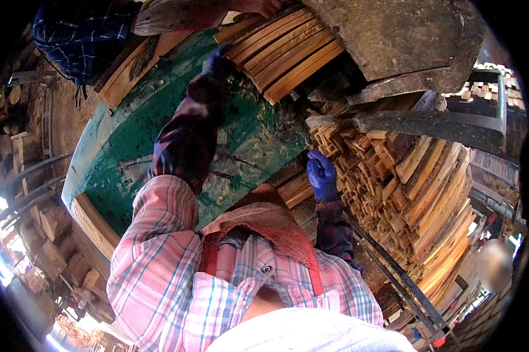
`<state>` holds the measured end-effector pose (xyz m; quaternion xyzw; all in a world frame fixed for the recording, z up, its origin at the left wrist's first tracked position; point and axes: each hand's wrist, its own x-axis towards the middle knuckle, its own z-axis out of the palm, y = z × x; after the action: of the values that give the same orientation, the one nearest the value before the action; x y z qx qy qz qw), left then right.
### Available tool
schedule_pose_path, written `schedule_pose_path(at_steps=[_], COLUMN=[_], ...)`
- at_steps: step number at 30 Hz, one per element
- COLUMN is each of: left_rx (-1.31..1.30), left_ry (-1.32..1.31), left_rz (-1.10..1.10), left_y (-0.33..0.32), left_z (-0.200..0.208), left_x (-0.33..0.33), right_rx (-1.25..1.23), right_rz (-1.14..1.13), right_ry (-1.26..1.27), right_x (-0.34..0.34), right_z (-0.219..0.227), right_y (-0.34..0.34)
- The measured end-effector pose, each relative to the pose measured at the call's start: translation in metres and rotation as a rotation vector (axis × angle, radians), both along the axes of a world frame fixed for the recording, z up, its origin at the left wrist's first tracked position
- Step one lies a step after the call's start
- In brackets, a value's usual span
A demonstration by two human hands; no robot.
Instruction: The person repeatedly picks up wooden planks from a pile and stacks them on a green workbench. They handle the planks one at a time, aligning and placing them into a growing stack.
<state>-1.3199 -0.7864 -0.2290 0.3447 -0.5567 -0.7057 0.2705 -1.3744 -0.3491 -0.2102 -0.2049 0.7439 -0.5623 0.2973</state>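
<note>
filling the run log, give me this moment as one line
left hand: gloved, by row of boards | right hand: gloved, fingers curled, near wood stack | green table: dirty surface

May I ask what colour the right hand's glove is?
The glove is violet-blue, clearest in the head view.

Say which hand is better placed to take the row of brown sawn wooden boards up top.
Left, probably: the blue-gloved left hand is close beside the boards, while the blue-gloved right hand is farther off, near the stacked wooden slats.
</note>
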Motion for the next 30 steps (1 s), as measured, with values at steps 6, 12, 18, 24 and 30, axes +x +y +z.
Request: schedule_pose_path(at_steps=[6,12,18,24,30], left_rx=[-0.244,0.716,0.362,0.034,0.106], left_ry=[-0.357,0.008,-0.084,-0.304,-0.347], left_rz=[-0.147,0.185,-0.396,-0.698,-0.784], left_y=[0.021,0.178,0.319,0.304,0.317], left_z=[-0.018,0.048,0.059,0.013,0.032], left_x=[0.171,0.339,0.388,0.423,0.412], right_rx=[-0.020,-0.286,0.085,-0.153,-0.191], right_rz=[-0.037,0.229,0.150,-0.197,-0.740], right_ry=[0.068,-0.492,-0.486,-0.456,-0.587], right_x=[0.047,0.178,0.266,0.328,0.428], right_z=[0.013,0.024,-0.046,-0.029,-0.050], right_y=[-0.014,-0.114,-0.072,0.129,0.247])
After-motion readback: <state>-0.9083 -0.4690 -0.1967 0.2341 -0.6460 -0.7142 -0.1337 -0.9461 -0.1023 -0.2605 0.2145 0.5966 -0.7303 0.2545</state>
